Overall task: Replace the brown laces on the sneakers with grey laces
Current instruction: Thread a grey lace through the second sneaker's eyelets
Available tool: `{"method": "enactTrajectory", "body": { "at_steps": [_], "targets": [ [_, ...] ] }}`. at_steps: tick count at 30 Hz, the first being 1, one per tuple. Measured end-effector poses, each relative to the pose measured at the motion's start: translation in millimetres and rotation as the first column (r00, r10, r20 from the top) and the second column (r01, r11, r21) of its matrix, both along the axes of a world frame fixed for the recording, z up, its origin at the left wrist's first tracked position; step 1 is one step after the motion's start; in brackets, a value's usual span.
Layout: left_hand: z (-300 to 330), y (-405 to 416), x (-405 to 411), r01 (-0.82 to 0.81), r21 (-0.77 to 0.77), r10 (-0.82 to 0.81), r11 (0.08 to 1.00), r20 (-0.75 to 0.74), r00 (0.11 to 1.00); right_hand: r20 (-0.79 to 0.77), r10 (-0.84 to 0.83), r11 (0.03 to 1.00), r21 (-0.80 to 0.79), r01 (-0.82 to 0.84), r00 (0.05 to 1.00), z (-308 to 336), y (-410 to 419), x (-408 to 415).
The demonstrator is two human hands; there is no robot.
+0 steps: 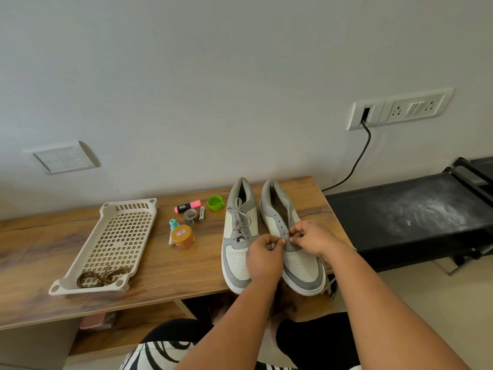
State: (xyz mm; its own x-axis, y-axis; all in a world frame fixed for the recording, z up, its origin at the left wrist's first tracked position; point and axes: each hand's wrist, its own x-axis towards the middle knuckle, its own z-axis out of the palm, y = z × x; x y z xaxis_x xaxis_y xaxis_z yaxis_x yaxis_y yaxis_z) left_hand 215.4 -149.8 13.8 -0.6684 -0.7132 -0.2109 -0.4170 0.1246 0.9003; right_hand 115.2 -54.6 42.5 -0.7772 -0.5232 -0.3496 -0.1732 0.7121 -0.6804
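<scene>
Spanning the wall's foot, wooden table point(165, 265) bearing sneakers point(240, 236).

Both hands point(266, 256) point(310, 237) pinch grey lace at right sneaker's point(290, 236) lowest eyelets.

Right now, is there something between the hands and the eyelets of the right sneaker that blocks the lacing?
Nothing visible does. Both the left hand and the right hand are already at the lowest eyelets of the right sneaker, pinching the grey lace. The upper eyelets look open and unlaced.
</scene>
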Motion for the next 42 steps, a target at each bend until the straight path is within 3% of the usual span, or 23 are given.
{"method": "enactTrajectory", "body": {
  "at_steps": [3, 8, 10, 12, 13, 15, 16, 18, 22, 26, 27, 29, 30, 31, 33, 35, 36, 37, 38, 39, 40, 41, 42],
  "targets": [
    [7, -7, 0, 0.058, -0.029, -0.060, 0.998, -0.073, 0.996, -0.032, 0.020, 1.000, -0.001, -0.020, 0.999, 3, 2, 3],
    [56, -35, 12, 0.232, 0.335, -0.075, 0.913, -0.421, 0.904, -0.061, 0.075, 0.996, 0.047, -0.072, 0.995, 5, 5, 7],
    [82, -62, 24, 0.493, 0.531, -0.055, 0.689, -0.640, 0.767, -0.051, 0.087, 0.994, 0.072, -0.083, 0.995, 2, 4, 6],
    [105, -81, 37, 0.727, 0.504, -0.212, 0.468, -0.734, 0.645, -0.045, 0.090, 0.992, 0.092, -0.086, 0.995, 0, 3, 6],
    [109, -85, 40, 0.764, 0.453, -0.381, 0.459, -0.677, 0.630, -0.043, 0.088, 0.992, 0.096, -0.084, 0.995, -1, 2, 6],
    [99, -78, 34, 0.734, 0.235, -0.681, 0.637, -0.273, 0.679, -0.041, 0.093, 0.991, 0.104, -0.088, 0.995, -1, 1, 7],
    [88, -70, 27, 0.700, 0.039, -0.701, 0.713, -0.003, 0.713, -0.042, 0.093, 0.991, 0.103, -0.088, 0.995, 0, 1, 8],
    [59, -52, 13, 0.654, -0.283, -0.579, 0.702, 0.309, 0.755, -0.047, 0.082, 0.993, 0.088, -0.078, 0.995, 0, 2, 9],
    [20, -24, -3, 0.634, -0.508, -0.438, 0.583, 0.461, 0.772, -0.070, 0.072, 0.997, 0.045, -0.069, 0.995, -4, 4, 9],
    [11, -25, -7, 0.659, -0.573, -0.381, 0.487, 0.540, 0.751, -0.131, 0.081, 0.997, 0.030, -0.078, 0.988, -10, 2, 8],
    [12, -28, -6, 0.656, -0.550, -0.415, 0.517, 0.509, 0.754, -0.132, 0.086, 0.996, 0.034, -0.082, 0.987, -11, 2, 7],
    [23, -34, -2, 0.563, -0.356, -0.498, 0.746, 0.263, 0.826, -0.108, 0.078, 0.997, 0.032, -0.075, 0.991, -11, 2, 7],
    [33, -38, 1, 0.489, -0.134, -0.486, 0.862, 0.054, 0.872, -0.089, 0.066, 0.998, 0.022, -0.064, 0.994, -11, 3, 6],
    [43, -44, 5, 0.450, 0.131, -0.424, 0.883, -0.183, 0.887, -0.069, 0.055, 0.998, 0.009, -0.054, 0.996, -11, 3, 6],
    [67, -63, 16, 0.558, 0.494, -0.219, 0.667, -0.586, 0.780, -0.052, 0.049, 0.999, -0.002, -0.049, 0.997, -10, 3, 6],
    [86, -82, 25, 0.759, 0.532, -0.072, 0.376, -0.800, 0.596, -0.056, 0.050, 0.999, -0.001, -0.050, 0.997, -10, 3, 6],
    [95, -86, 30, 0.790, 0.528, -0.074, 0.311, -0.815, 0.574, -0.060, 0.049, 0.999, 0.001, -0.049, 0.997, -10, 3, 6],
    [99, -88, 31, 0.759, 0.559, -0.131, 0.335, -0.770, 0.625, -0.058, 0.047, 0.999, 0.001, -0.047, 0.997, -11, 2, 6],
    [99, -86, 29, 0.694, 0.564, -0.243, 0.448, -0.670, 0.702, -0.056, 0.045, 0.999, 0.004, -0.045, 0.997, -11, 2, 6],
    [94, -83, 26, 0.616, 0.476, -0.395, 0.627, -0.488, 0.779, -0.048, 0.039, 0.999, 0.008, -0.039, 0.998, -13, 2, 5],
    [88, -77, 22, 0.556, 0.280, -0.505, 0.783, -0.235, 0.830, -0.047, 0.036, 0.999, 0.013, -0.036, 0.998, -14, 2, 5],
    [78, -71, 17, 0.529, 0.042, -0.529, 0.847, -0.013, 0.848, -0.043, 0.031, 0.999, 0.019, -0.030, 0.999, -15, 2, 4],
    [65, -64, 11, 0.529, -0.170, -0.514, 0.832, 0.125, 0.849, -0.043, 0.027, 0.999, 0.023, -0.026, 0.999, -16, 2, 4]
  ]
}}
